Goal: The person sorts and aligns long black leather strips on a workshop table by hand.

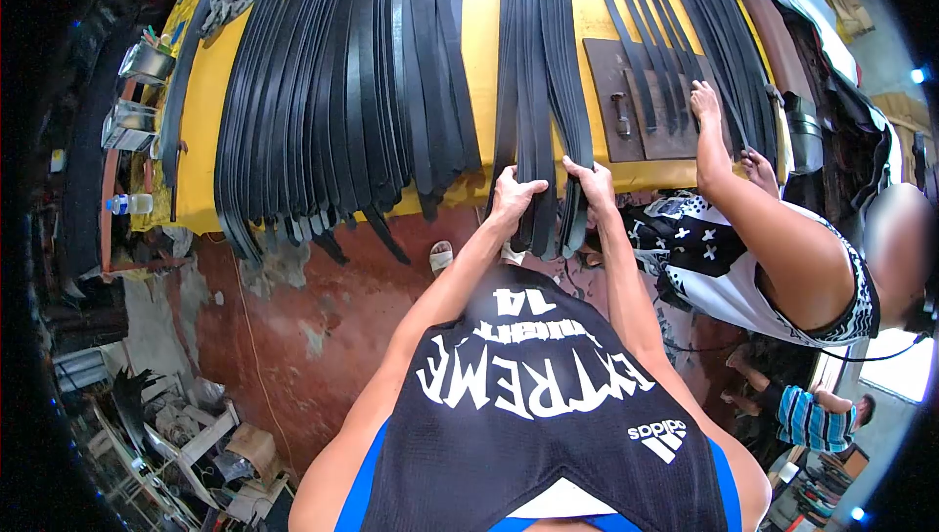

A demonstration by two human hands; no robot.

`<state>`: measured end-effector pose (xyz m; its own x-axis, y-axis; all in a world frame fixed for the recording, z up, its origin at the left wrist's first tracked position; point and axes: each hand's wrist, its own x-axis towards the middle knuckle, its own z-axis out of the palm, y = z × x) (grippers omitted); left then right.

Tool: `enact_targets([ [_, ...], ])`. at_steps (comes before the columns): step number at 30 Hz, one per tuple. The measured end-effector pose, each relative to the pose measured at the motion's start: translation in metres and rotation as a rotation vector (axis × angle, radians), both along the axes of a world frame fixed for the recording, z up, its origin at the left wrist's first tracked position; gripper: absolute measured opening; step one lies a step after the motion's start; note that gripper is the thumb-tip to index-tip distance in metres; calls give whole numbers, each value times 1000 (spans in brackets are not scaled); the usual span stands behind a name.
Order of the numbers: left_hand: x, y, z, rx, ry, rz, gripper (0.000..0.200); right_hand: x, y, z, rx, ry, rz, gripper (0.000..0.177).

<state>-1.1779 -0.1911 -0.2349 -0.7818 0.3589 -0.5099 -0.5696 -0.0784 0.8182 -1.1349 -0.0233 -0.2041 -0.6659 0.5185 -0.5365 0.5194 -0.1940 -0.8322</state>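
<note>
Many long black strips point(337, 92) lie side by side over the yellow table point(481, 33), their ends hanging past its front edge. Near the middle, a smaller bundle of black strips point(534, 121) hangs over the edge between my two hands. My left hand point(516, 196) is at the bundle's left side, its fingers wrapped round the strips and its thumb pointing right. On the right side, my right hand point(590, 184) grips the strips, with its fingers partly hidden behind them.
A co-worker's hands point(706, 104) handle thinner strips at the right, beside a brown board point(599, 92) with a handle. Metal tins point(131, 124) and a bottle point(131, 204) stand at the left. Another person point(804, 415) is at the lower right.
</note>
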Motion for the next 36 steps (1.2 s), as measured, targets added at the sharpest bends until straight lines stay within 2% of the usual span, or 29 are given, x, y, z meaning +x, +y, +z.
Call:
enact_targets([
  [3,0,-1,-4,-39,53,-5,61,2,0,5,65,-11,6,33],
  [7,-1,-1,-13,-8,6,-29,56,2,10,-3,179,-44,33,36],
  [9,-1,-2,-13,20,-40,-33,63,0,11,1,202,-14,8,34],
  [13,1,-2,-11,59,-66,-23,65,-2,13,38,-42,64,8,33],
  [16,1,3,-24,44,-54,3,66,-3,15,52,-86,85,15,31],
  [18,0,1,-15,26,-32,-40,56,-7,25,62,-144,110,-5,28],
  [19,1,-1,-11,-22,13,-60,60,-8,29,65,-159,170,-85,27],
  [22,4,6,-17,-145,88,-19,61,-9,35,77,-468,352,-126,29],
  [23,4,7,-24,-66,53,-38,59,-7,23,77,-313,261,-104,35],
  [24,2,6,-13,-63,59,-47,59,-3,16,59,-146,59,-77,38],
  [26,2,-2,20,-78,23,-106,52,-1,-1,18,220,-99,154,39],
  [28,4,-1,21,-78,36,-126,49,-1,-20,10,125,-47,207,40],
  [29,4,1,18,-134,87,-125,49,-6,-24,10,188,-73,240,42],
  [32,5,5,12,-241,183,-160,50,-13,-28,18,171,-33,143,46],
  [34,10,9,9,-271,225,-147,49,-15,-25,27,152,-107,150,46],
  [36,13,10,21,-320,240,-192,51,-18,-26,32,24,-121,154,49],
])
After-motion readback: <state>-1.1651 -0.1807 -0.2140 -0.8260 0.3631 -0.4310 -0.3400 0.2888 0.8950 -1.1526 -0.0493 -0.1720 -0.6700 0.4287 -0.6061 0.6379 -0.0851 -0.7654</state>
